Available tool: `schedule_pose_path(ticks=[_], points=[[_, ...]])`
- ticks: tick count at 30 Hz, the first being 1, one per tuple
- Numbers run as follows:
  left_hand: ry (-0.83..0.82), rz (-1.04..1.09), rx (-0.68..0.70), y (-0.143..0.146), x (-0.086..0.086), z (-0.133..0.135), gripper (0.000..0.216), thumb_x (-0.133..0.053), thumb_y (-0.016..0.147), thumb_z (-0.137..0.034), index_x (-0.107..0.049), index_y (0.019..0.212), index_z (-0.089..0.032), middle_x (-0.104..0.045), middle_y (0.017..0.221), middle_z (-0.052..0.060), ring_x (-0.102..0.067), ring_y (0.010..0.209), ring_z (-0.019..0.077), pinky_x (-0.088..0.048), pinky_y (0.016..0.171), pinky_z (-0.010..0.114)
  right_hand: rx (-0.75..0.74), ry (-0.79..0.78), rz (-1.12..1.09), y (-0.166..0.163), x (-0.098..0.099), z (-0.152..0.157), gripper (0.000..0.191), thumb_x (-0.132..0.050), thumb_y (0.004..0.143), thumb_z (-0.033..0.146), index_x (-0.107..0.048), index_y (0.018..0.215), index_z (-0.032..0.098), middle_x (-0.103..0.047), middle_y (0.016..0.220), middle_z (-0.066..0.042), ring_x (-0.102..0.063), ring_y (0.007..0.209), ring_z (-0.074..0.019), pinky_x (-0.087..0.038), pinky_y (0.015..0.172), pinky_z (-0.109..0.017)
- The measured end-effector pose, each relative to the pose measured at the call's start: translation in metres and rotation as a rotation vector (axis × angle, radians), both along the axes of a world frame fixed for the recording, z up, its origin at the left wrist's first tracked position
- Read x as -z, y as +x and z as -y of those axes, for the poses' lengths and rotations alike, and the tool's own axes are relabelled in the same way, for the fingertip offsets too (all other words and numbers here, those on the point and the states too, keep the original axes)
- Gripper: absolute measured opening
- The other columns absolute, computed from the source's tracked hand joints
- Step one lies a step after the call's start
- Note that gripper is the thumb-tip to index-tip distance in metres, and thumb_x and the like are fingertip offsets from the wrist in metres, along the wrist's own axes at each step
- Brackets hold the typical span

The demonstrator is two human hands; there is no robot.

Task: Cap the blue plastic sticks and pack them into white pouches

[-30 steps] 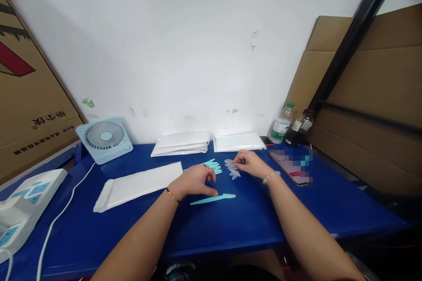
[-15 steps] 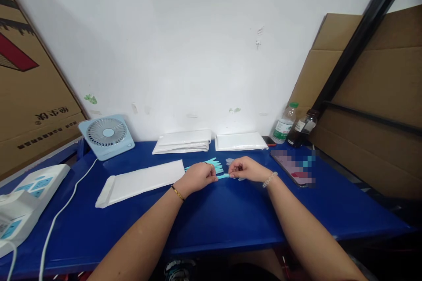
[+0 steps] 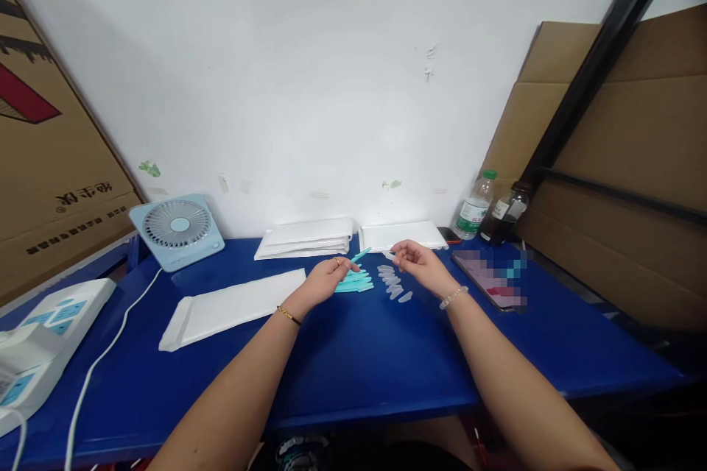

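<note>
My left hand [image 3: 327, 278] pinches a thin teal stick [image 3: 362, 254], whose free end points up and to the right. Under and beside those fingers, several similar teal sticks [image 3: 356, 282] lie in a row on the blue table [image 3: 353, 360]. My right hand [image 3: 418, 263] is closed in a pinch on a small translucent cap [image 3: 389, 255], held apart from the stick. Just below it, several translucent caps [image 3: 389, 282] rest on the tabletop in a slanting line.
A long white pouch [image 3: 237, 307] lies at left, with white pouch stacks [image 3: 303, 238] [image 3: 403, 235] along the wall. Around the edges are a blue fan [image 3: 180, 229], power strip [image 3: 60, 316], phone [image 3: 486, 281], water bottle [image 3: 473, 213] and dark bottle [image 3: 504, 217].
My hands have risen and drawn apart, so the teal stick and the translucent cap are now separate in them. The row of caps has come into fuller view.
</note>
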State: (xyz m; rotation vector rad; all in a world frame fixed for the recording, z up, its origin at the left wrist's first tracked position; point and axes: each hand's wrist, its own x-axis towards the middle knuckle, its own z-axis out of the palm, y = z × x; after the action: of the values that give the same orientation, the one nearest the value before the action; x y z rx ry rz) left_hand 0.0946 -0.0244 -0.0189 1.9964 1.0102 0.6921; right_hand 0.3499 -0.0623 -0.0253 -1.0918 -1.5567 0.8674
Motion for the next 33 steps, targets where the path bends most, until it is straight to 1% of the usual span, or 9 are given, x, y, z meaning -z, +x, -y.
schedule_pose_path(ticks=[4,6,11,16,23,27,29,31,33], points=[[-0.029,0.042,0.059,0.001,0.001,-0.001,0.043,-0.044,0.085,-0.052,-0.066,0.094,-0.016,-0.055,0.071,0.0,-0.045,0.064,0.0122,-0.034,0.057,0.023,0.034,-0.015,-0.1,-0.006,-0.001,0.001,0.027,-0.069,0.073,0.039,-0.062,0.091,0.02,-0.056,0.072,0.001,-0.051,0.06,-0.0108,-0.045,0.059,-0.026],[-0.027,0.05,0.077,0.001,0.004,-0.002,0.042,-0.049,0.082,-0.053,-0.065,0.092,-0.015,-0.055,0.071,0.0,-0.044,0.062,0.0116,-0.034,0.056,0.022,0.041,-0.035,-0.166,-0.008,-0.001,0.002,0.028,-0.071,0.071,0.039,-0.064,0.088,0.019,-0.056,0.069,0.001,-0.051,0.059,-0.0105,-0.044,0.058,-0.026],[0.08,-0.056,0.075,0.0,0.006,-0.001,0.04,-0.045,0.084,-0.051,-0.064,0.086,-0.016,-0.053,0.068,-0.001,-0.044,0.062,0.0119,-0.033,0.056,0.022,0.053,-0.076,-0.244,-0.01,0.002,0.0,0.03,-0.071,0.071,0.044,-0.066,0.08,0.016,-0.06,0.066,-0.001,-0.053,0.054,-0.0109,-0.043,0.053,-0.026],[0.135,-0.116,0.106,0.0,0.0,0.002,0.038,-0.043,0.086,-0.048,-0.065,0.088,-0.017,-0.06,0.079,0.0,-0.051,0.073,0.0142,-0.038,0.065,0.023,0.064,-0.081,-0.191,-0.014,0.003,-0.001,0.032,-0.069,0.072,0.047,-0.063,0.077,0.017,-0.06,0.063,0.0,-0.052,0.051,-0.0105,-0.044,0.051,-0.025],[0.164,-0.179,0.119,0.002,0.0,0.006,0.035,-0.043,0.086,-0.046,-0.065,0.088,-0.018,-0.064,0.088,0.001,-0.055,0.08,0.0158,-0.039,0.07,0.024,0.06,-0.087,-0.128,-0.017,0.003,0.001,0.033,-0.067,0.073,0.049,-0.063,0.077,0.016,-0.061,0.063,-0.001,-0.054,0.052,-0.0112,-0.047,0.051,-0.025],[0.161,-0.175,0.141,0.004,0.001,0.007,0.034,-0.045,0.086,-0.044,-0.067,0.092,-0.019,-0.064,0.09,0.002,-0.055,0.082,0.0165,-0.04,0.071,0.024,-0.021,-0.124,-0.11,-0.024,0.003,0.003,0.032,-0.068,0.073,0.047,-0.063,0.075,0.016,-0.062,0.062,-0.001,-0.057,0.052,-0.011,-0.049,0.053,-0.025],[0.168,-0.186,0.157,0.005,0.001,0.009,0.033,-0.046,0.086,-0.044,-0.067,0.091,-0.019,-0.064,0.089,0.002,-0.055,0.08,0.0163,-0.039,0.071,0.024,-0.078,-0.155,-0.081,-0.026,0.003,0.005,0.032,-0.068,0.073,0.048,-0.063,0.076,0.016,-0.063,0.064,-0.001,-0.059,0.053,-0.0111,-0.049,0.054,-0.025],[0.172,-0.216,0.164,0.008,0.002,0.013,0.033,-0.047,0.086,-0.043,-0.067,0.088,-0.018,-0.064,0.086,0.002,-0.055,0.077,0.0157,-0.039,0.068,0.024,-0.134,-0.202,-0.016,-0.024,0.001,0.006,0.034,-0.067,0.073,0.049,-0.064,0.076,0.015,-0.064,0.064,-0.002,-0.059,0.052,-0.0111,-0.048,0.051,-0.024],[0.191,-0.279,0.18,0.011,0.002,0.02,0.033,-0.046,0.086,-0.043,-0.067,0.083,-0.018,-0.064,0.08,0.003,-0.055,0.073,0.016,-0.038,0.065,0.025,-0.162,-0.243,0.095,-0.015,-0.002,0.007,0.035,-0.067,0.073,0.048,-0.066,0.079,0.014,-0.064,0.063,-0.002,-0.058,0.051,-0.0108,-0.045,0.049,-0.022]])
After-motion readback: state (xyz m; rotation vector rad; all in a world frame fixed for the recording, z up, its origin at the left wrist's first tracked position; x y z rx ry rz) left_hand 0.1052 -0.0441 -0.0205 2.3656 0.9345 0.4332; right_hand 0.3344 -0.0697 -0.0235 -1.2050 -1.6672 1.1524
